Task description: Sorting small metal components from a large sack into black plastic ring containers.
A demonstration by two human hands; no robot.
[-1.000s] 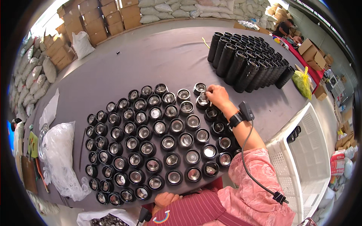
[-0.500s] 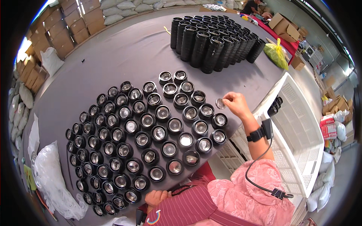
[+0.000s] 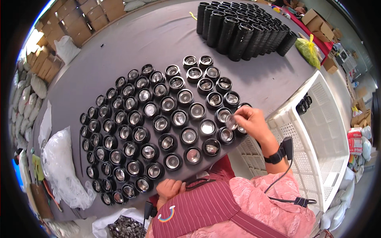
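Observation:
Between the thumb and fingertips of my right hand (image 3: 251,122) is a clear round lens (image 3: 231,122), tilted over the right-hand end of a group of short black ring-shaped housings (image 3: 188,135). The hand partly covers the housings beneath it. These housings stand upright on the grey-covered table, most showing a shiny, silvery round inside. At the near table edge, beside the closest housings, rests my left hand (image 3: 170,188) with its fingers curled in. What it holds, if anything, is hidden.
Many tall black tubes (image 3: 228,35) stand packed together at the far right of the table. White plastic crates (image 3: 323,139) are at my right. A clear plastic bag (image 3: 63,166) lies on the left, and a bag of dark shiny pieces (image 3: 125,228) sits below the near edge.
My right hand has brought the lens from beside the housings to over them at the right end. The left hand stays curled at the edge. The whole view has shifted.

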